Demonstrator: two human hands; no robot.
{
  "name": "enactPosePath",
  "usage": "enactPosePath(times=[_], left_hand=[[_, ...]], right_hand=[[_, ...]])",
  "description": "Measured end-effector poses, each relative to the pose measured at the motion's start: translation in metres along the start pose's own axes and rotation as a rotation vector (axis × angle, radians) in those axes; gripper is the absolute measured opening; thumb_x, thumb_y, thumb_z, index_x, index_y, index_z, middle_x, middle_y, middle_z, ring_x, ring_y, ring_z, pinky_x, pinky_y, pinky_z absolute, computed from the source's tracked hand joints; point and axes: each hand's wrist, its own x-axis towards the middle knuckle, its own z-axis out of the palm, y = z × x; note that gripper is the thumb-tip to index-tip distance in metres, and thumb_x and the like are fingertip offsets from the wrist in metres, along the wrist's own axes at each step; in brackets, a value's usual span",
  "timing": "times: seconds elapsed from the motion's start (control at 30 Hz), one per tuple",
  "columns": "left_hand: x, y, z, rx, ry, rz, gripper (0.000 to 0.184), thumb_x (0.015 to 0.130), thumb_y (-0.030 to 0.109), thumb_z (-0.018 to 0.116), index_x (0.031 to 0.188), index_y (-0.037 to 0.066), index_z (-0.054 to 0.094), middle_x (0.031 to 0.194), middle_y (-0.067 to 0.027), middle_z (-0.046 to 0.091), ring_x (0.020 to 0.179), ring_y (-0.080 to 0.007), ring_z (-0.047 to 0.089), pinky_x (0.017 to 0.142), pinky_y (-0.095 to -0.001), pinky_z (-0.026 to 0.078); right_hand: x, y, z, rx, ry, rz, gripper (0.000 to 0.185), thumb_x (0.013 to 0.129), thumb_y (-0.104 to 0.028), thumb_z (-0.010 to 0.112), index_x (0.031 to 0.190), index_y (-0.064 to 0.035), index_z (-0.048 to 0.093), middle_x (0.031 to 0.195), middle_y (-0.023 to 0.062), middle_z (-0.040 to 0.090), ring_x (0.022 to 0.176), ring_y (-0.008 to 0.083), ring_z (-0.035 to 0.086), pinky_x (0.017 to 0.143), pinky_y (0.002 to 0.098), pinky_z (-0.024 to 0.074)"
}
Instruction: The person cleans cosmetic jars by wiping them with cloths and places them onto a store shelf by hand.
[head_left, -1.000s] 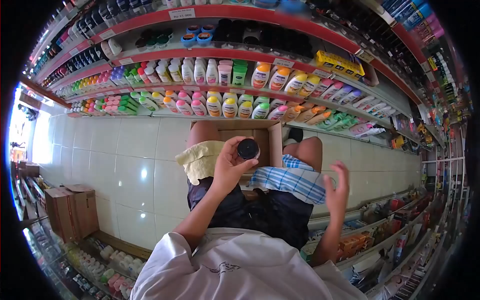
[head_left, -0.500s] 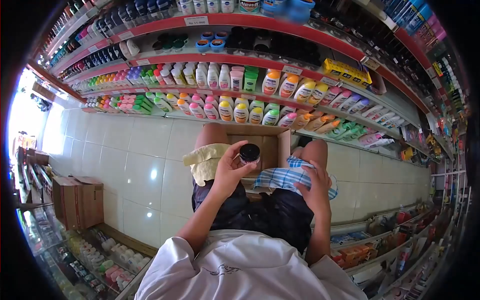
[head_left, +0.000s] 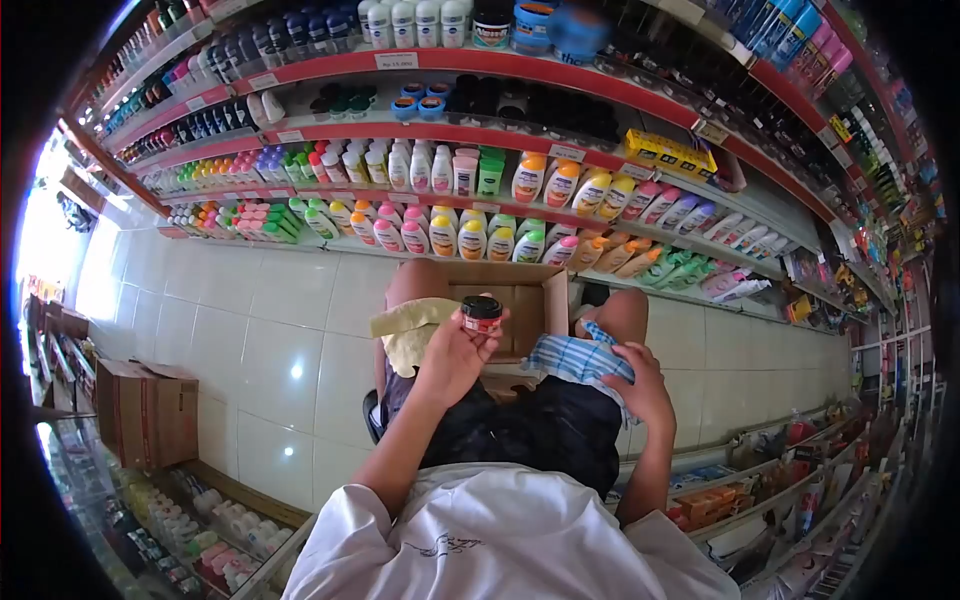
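A small jar with a black lid and a red label is held by my left hand, above the near part of an open cardboard box. My right hand grips the edge of a blue and white checked cloth, which lies over my right thigh. A pale yellow cloth rests on my left thigh, beside my left wrist.
Shelves with red edges hold rows of bottles in front of me. A closed cardboard box stands on the tiled floor at the left. Low shelves with goods are at the lower right.
My right hand has come down and inward and taken hold of the checked cloth, which has shifted. The jar in my left hand has tilted, so its label now shows.
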Motion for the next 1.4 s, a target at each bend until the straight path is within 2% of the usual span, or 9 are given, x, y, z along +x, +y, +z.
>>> enactPosePath(times=[0.1, 0.17, 0.3, 0.53, 0.7, 0.87, 1.0, 1.1, 1.4], left_hand=[[-0.007, -0.003, 0.002, -0.091, 0.051, -0.045, 0.049, 0.096, 0.039, 0.039, 0.128, 0.002, 0.045, 0.109, -0.0144, 0.058, 0.092, -0.0192, 0.057, 0.085, -0.0296, 0.046], [-0.010, -0.002, -0.001, -0.124, 0.016, -0.094, 0.047, 0.097, 0.040, 0.038, 0.122, 0.002, 0.048, 0.101, -0.0123, 0.059, 0.088, -0.0194, 0.056, 0.083, -0.0302, 0.046], [-0.016, -0.007, -0.010, -0.170, 0.021, -0.197, 0.044, 0.096, 0.043, 0.035, 0.106, 0.004, 0.054, 0.093, -0.0102, 0.059, 0.084, -0.0192, 0.055, 0.079, -0.0304, 0.046], [-0.016, -0.015, 0.001, -0.033, 0.144, -0.218, 0.046, 0.097, 0.047, 0.029, 0.096, 0.008, 0.054, 0.085, -0.0041, 0.058, 0.076, -0.0155, 0.051, 0.072, -0.0291, 0.041], [-0.014, -0.016, -0.008, 0.219, 0.291, -0.137, 0.052, 0.097, 0.051, 0.021, 0.089, 0.010, 0.053, 0.075, -0.0023, 0.052, 0.068, -0.0163, 0.046, 0.067, -0.0295, 0.036], [0.000, -0.014, -0.022, 0.748, 0.506, 0.312, 0.018, 0.099, 0.021, 0.043, 0.098, 0.004, 0.046, 0.083, -0.0022, 0.052, 0.072, -0.0075, 0.050, 0.065, -0.0225, 0.043], [0.024, 0.000, -0.023, 0.864, 0.465, 0.474, 0.025, 0.089, 0.009, 0.060, 0.107, -0.004, 0.047, 0.085, -0.0060, 0.059, 0.079, -0.0099, 0.059, 0.070, -0.0239, 0.049], [0.044, 0.031, -0.007, 0.916, 0.356, 0.328, 0.026, 0.088, 0.009, 0.061, 0.108, -0.005, 0.051, 0.091, -0.0101, 0.063, 0.082, -0.0117, 0.062, 0.071, -0.0242, 0.050], [0.168, 0.085, 0.008, 1.263, 0.116, 0.360, 0.035, 0.084, 0.020, 0.067, 0.113, 0.002, 0.058, 0.091, -0.0131, 0.067, 0.083, -0.0177, 0.065, 0.074, -0.0292, 0.050]], right_hand=[[0.004, -0.011, 0.006, -0.143, 0.194, -0.073, 0.043, 0.075, -0.016, 0.072, 0.114, -0.0051, 0.058, 0.120, 0.0116, 0.054, 0.108, 0.0322, 0.052, 0.092, 0.0379, 0.0419], [0.016, -0.029, 0.005, 0.139, 0.200, -0.206, 0.042, 0.077, -0.014, 0.070, 0.116, -0.0054, 0.056, 0.120, 0.0117, 0.054, 0.109, 0.0313, 0.052, 0.092, 0.0354, 0.0423], [0.025, -0.075, 0.023, 0.714, -0.160, -0.211, 0.038, 0.084, -0.004, 0.062, 0.121, -0.0036, 0.054, 0.122, 0.0084, 0.054, 0.112, 0.0177, 0.052, 0.089, 0.0320, 0.0438], [0.047, -0.139, 0.051, 0.978, -0.395, -0.148, 0.031, 0.089, -0.004, 0.056, 0.120, -0.0015, 0.054, 0.102, 0.0050, 0.062, 0.086, 0.0090, 0.058, 0.079, 0.0240, 0.0469], [0.054, -0.142, 0.066, 0.990, -0.434, -0.160, 0.029, 0.092, -0.007, 0.053, 0.120, 0.0003, 0.052, 0.101, 0.0050, 0.060, 0.087, 0.0098, 0.058, 0.081, 0.0261, 0.0487], [0.077, -0.143, 0.086, 1.050, -0.389, -0.016, 0.027, 0.093, -0.007, 0.052, 0.119, -0.0016, 0.054, 0.105, 0.0051, 0.060, 0.094, 0.0110, 0.057, 0.085, 0.0258, 0.0472], [0.102, -0.143, 0.095, 1.071, -0.347, 0.058, 0.028, 0.091, -0.003, 0.052, 0.119, -0.0023, 0.055, 0.102, 0.0043, 0.061, 0.090, 0.0088, 0.056, 0.081, 0.0233, 0.0466], [0.124, -0.153, 0.074, 0.911, -0.160, -0.028, 0.026, 0.087, -0.006, 0.061, 0.112, -0.0050, 0.063, 0.090, -0.0016, 0.061, 0.078, 0.0047, 0.052, 0.070, 0.0199, 0.0426], [0.225, -0.138, 0.033, 0.784, 0.038, -0.114, 0.028, 0.087, -0.009, 0.060, 0.115, -0.0036, 0.064, 0.099, 0.0031, 0.064, 0.082, 0.0081, 0.057, 0.076, 0.0210, 0.0443]])
